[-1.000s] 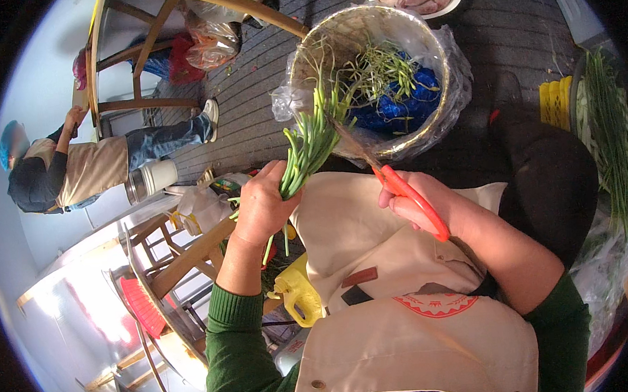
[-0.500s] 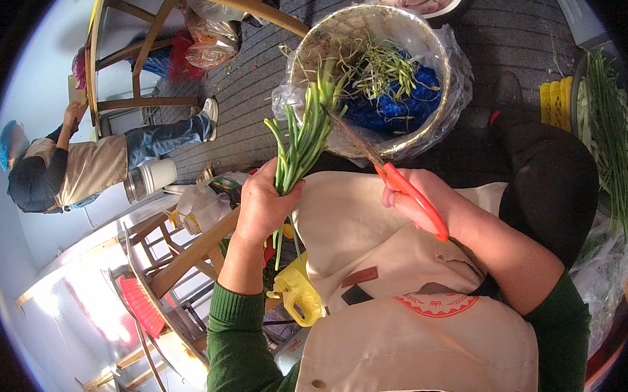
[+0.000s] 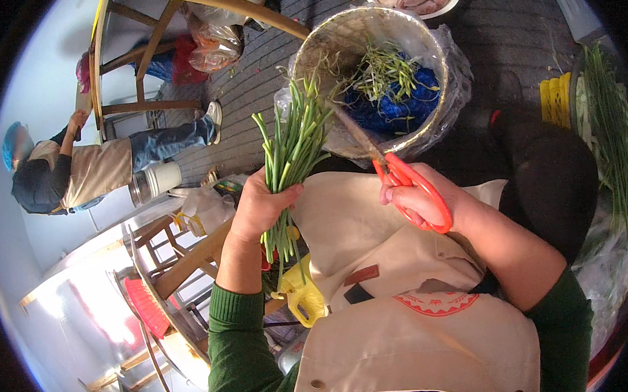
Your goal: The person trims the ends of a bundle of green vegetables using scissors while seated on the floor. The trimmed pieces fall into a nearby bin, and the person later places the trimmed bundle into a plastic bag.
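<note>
My left hand point(image 3: 259, 207) is closed round a bunch of long green stalks point(image 3: 293, 142), like garlic scapes or chives, their upper ends leaning toward the bin. In my right hand point(image 3: 428, 197) are scissors with red handles point(image 3: 435, 211); their blades point up and left, tips close beside the bunch. Just beyond both hands stands a round bin point(image 3: 442, 47) lined with clear plastic. Inside it, green trimmings point(image 3: 385, 71) lie on a blue plastic bag point(image 3: 422, 94). A beige apron point(image 3: 407, 354) covers my lap.
A white bowl of raw meat point(image 3: 453, 3) sits beyond the bin. At the right are more long green stalks point(image 3: 613, 145) and a yellow crate point(image 3: 556, 102). Wooden chairs point(image 3: 196, 255) and a yellow jug point(image 3: 307, 303) are at the left. Another person point(image 3: 99, 164) stands farther left.
The bunch in my left hand has turned more upright and its stalks have spread. The scissors stay near its upper part, their handles now looking wider apart.
</note>
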Tool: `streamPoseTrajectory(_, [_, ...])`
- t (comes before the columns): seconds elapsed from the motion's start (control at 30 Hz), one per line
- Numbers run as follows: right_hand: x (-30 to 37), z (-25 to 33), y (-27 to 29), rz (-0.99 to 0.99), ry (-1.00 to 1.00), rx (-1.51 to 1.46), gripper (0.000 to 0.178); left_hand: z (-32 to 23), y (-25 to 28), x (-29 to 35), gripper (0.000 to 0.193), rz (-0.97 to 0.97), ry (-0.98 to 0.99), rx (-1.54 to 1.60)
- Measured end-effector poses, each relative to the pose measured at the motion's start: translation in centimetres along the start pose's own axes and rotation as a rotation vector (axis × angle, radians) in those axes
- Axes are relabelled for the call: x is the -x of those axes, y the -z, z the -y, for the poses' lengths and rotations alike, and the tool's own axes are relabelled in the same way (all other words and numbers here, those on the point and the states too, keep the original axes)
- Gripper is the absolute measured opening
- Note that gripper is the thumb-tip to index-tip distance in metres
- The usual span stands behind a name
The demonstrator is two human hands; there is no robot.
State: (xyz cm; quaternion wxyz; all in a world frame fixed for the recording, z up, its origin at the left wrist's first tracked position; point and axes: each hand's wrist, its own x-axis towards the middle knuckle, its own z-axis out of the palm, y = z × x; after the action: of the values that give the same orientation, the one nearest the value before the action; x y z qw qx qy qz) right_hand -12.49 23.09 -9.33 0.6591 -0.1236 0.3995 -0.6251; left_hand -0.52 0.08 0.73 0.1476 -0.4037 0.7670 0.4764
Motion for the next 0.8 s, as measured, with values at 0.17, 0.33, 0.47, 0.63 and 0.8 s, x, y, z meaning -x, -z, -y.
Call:
streamPoseTrajectory(0.17, [-0.9,-0.5,0.4,-0.095,-0.048,-0.082,0.016,-0.5,0.3,0.5,0.015,0.124,0.041,0.062])
streamPoseTrajectory(0.33, [-1.1,-0.6,1.0,-0.273,0.098,-0.206,0.015,0.0,0.5,0.6,0.022,0.129,-0.009,0.353])
streamPoseTrajectory(0.47, [-0.7,-0.7,0.4,-0.136,0.034,-0.118,0.025,0.8,1.0,-0.3,0.028,0.124,0.024,0.549])
streamPoseTrajectory(0.63, [-0.6,-0.4,0.5,0.046,-0.081,0.025,0.039,2.1,1.1,-0.5,0.029,0.15,-0.017,0.679])
streamPoseTrajectory(0.8, [-0.5,-0.2,0.4,0.112,-0.1,-0.04,0.04,2.5,1.3,-0.5,0.03,0.178,-0.031,0.68])
